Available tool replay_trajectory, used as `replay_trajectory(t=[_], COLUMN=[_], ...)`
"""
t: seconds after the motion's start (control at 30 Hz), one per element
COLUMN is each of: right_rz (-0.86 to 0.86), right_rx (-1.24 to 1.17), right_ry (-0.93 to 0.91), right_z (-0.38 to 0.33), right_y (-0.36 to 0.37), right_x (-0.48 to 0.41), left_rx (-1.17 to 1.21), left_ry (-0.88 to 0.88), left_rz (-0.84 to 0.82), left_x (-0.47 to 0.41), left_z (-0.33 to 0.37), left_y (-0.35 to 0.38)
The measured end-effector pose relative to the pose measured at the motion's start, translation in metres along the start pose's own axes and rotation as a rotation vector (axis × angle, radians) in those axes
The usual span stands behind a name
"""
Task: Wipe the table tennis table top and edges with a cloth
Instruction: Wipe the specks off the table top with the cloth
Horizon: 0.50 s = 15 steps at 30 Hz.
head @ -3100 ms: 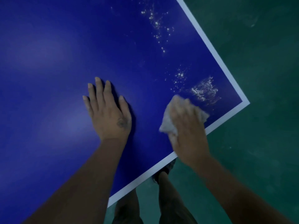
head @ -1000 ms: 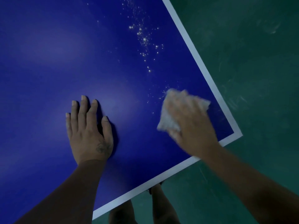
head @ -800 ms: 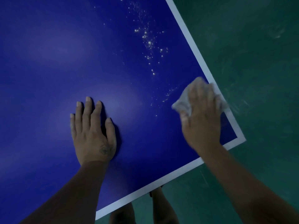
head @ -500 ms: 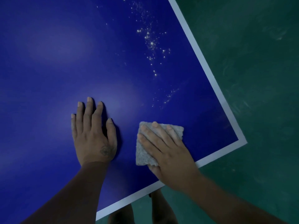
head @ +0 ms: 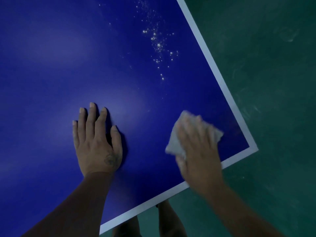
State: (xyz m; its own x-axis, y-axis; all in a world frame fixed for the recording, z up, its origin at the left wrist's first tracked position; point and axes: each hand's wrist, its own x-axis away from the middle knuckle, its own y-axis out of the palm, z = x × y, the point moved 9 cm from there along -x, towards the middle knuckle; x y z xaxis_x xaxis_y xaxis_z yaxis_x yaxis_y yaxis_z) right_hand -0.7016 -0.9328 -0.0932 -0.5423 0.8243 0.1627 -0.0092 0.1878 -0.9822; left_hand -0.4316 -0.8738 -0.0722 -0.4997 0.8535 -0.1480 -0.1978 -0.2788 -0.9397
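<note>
The blue table tennis table (head: 51, 65) fills the left and middle of the view, with a white border line (head: 213, 69) along its right and near edges meeting at a corner on the right. My right hand (head: 198, 151) presses a pale grey cloth (head: 174, 142) flat on the top near that corner; the hand and cloth are motion-blurred. My left hand (head: 97, 142) lies flat on the blue surface with fingers spread, holding nothing. A scatter of white droplets (head: 159, 45) sits on the top farther away, beyond the cloth.
Dark green floor (head: 273, 82) surrounds the table on the right and near sides. My legs (head: 167, 218) show below the near edge.
My right hand has swept the cloth to the right, from beside my left hand toward the table's corner. The left hand has stayed planted.
</note>
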Motion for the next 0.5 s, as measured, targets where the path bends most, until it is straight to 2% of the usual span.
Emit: replay_trajectory(t=[0.07, 0.1, 0.23, 0.27, 0.4, 0.5], right_rz=[-0.05, -0.054, 0.029, 0.038, -0.001, 0.048], right_rx=[-0.001, 0.009, -0.116, -0.117, -0.052, -0.108], right_ry=[-0.129, -0.099, 0.503, 0.519, 0.173, 0.321], right_z=[-0.006, 0.012, 0.117, 0.113, 0.055, 0.071], right_y=[0.006, 0.006, -0.013, -0.013, 0.003, -0.001], right_x=[0.032, 0.032, 0.003, 0.003, 0.042, 0.063], left_rx=[0.0, 0.0, 0.003, 0.003, 0.0, -0.004], left_ry=[0.003, 0.006, 0.0, -0.002, 0.001, 0.001], left_rz=[0.006, 0.011, 0.009, 0.007, 0.011, 0.012], left_x=[0.0, 0.0, 0.0, 0.001, 0.0, 0.0], left_z=[0.0, 0.0, 0.0, 0.0, -0.002, -0.001], left_y=[0.0, 0.0, 0.0, 0.0, 0.001, 0.001])
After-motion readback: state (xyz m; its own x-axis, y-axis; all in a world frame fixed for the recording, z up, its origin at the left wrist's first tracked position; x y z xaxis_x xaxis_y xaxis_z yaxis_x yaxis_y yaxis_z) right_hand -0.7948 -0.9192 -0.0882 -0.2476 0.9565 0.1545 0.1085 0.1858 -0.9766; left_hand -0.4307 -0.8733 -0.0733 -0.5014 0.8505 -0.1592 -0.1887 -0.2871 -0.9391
